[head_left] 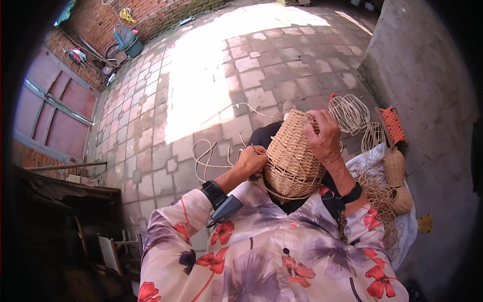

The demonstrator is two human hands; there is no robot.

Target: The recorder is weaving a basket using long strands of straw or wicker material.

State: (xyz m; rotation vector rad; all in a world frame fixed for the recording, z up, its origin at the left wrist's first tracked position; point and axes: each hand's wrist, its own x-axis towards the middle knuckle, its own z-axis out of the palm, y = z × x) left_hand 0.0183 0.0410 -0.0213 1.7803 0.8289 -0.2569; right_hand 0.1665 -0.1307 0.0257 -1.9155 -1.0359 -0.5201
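Observation:
A tan woven basket (pixel 292 161) of twisted straw cord lies tilted on my lap, its narrower end pointing away from me. My right hand (pixel 324 136) is closed over the far right rim, thumb on the outer weave. At the basket's left side, my left hand (pixel 252 160) has its fingers pinched together against the wall; whatever strand is between them is too small to make out. Loose cord (pixel 204 158) trails from near that hand onto the paving in loops. A strand also curves around the basket's near end.
Coils of pale cord (pixel 349 113) lie at my right beside an orange plastic seat (pixel 392 126). A white sheet (pixel 410 231) there carries tangled cord (pixel 375 196) and a finished-looking woven piece (pixel 394 166). A concrete wall (pixel 427 100) bounds the right; dark wooden furniture (pixel 65 201) stands left.

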